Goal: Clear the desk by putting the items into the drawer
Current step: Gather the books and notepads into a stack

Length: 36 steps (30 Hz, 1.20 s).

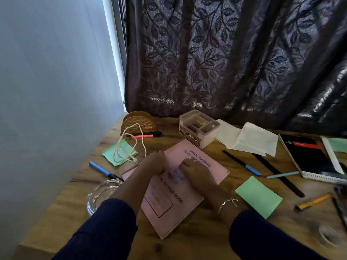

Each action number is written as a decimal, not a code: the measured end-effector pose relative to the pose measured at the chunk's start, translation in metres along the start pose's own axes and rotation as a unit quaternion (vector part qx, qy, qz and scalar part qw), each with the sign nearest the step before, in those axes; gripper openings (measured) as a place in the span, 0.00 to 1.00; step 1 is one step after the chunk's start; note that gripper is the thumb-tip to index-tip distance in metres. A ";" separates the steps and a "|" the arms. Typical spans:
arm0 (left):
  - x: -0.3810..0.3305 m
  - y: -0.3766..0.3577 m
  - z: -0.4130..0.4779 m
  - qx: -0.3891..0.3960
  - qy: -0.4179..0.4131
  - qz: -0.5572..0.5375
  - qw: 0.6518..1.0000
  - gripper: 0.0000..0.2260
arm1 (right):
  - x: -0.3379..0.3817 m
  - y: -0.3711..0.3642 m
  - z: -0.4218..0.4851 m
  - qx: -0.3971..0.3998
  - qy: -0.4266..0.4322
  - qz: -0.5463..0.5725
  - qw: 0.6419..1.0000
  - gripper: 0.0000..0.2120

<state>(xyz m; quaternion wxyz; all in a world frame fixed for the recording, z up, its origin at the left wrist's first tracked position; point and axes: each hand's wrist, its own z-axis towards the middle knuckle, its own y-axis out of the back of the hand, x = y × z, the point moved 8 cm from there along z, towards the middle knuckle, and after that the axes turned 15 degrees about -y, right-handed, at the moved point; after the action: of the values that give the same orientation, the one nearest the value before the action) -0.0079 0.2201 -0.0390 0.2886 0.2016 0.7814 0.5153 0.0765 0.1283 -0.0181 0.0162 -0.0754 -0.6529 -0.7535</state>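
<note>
Pink record book lies flat on the wooden desk, turned at an angle, near the front edge, both hands on it. Left hand sits at the book's left edge with fingers curled under; cannot tell if it actually grasps the edge or just rests there. Right hand lies on the cover near the printed emblem, fingers lightly bent, nothing pinched – just resting on the book. Bracelet on the right wrist, dark blue sleeves on both arms.

Left of the book: glass dish just beside it, partly behind the left sleeve; blue pen beyond that. Green sticky notes further back with a white cable looped over them – the cable runs up to a rounded wooden holder at the back. A pink pen lies in front of the holder with dark pens beside it.

Behind the book: white organiser box, touching or just overlapping the book's far corner. White paper napkins to its right.

Right of the book: green sticky pad near, a black-and-blue pen, a long black pen, a pale blue pen. Black spiral notebook at the far right, an orange pen below it, a tape roll blurred at the front right corner.

Dark leaf-pattern curtain behind the desk.
</note>
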 end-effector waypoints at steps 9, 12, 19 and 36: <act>0.003 0.001 0.010 0.017 -0.003 0.011 1.000 0.32 | -0.127 0.020 -0.014 0.007 -0.282 -0.054 0.958 0.16; 0.003 0.003 0.010 0.015 -0.001 0.000 1.000 0.29 | -0.139 0.015 -0.019 0.012 -0.311 -0.043 0.949 0.15; 0.005 0.004 0.007 -0.006 0.028 -0.024 0.999 0.37 | -0.142 0.010 -0.020 0.027 -0.319 -0.015 0.947 0.13; 0.006 0.018 0.004 0.003 0.059 -0.049 0.997 0.39 | -0.041 -0.021 -0.118 0.034 -0.517 0.602 0.608 0.19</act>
<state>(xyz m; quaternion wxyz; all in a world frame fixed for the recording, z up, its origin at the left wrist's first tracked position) -0.0092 0.2333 -0.0248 0.2662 0.1334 0.8074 0.5094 0.1039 0.0122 -0.0605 0.1282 -0.8275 -0.3856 -0.3875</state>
